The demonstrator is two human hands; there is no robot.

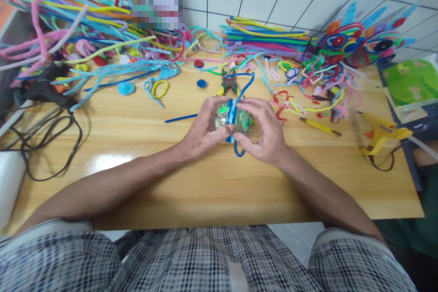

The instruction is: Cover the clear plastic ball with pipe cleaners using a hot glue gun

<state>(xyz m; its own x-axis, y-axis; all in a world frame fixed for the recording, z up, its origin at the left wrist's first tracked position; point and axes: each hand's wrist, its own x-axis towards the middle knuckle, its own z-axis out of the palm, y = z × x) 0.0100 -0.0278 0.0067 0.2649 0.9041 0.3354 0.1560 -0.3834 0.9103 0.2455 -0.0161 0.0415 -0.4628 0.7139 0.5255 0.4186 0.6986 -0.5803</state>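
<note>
Between my two hands is a clear, rounded object (243, 121) with green and blue bits inside, banded in the middle by blue and light-blue pipe cleaners (232, 112). My left hand (204, 125) grips its left side, the thumb pressing on the band. Around the right side curl the fingers of my right hand (265, 130), with the thumb near the band's lower end. A dark blue pipe cleaner (247, 86) rises from the band and bends left; a blue loop (240, 151) hangs below. Another blue stem (181, 118) lies left of my left hand.
Pliers (229, 83) lie just beyond my hands. Pipe cleaner bundles (267, 39) line the back by the tiled wall. At right are a yellow cutter (320, 126) and yellow glue gun (383, 136); at left, a black cable (80, 134) and blue disc (126, 88).
</note>
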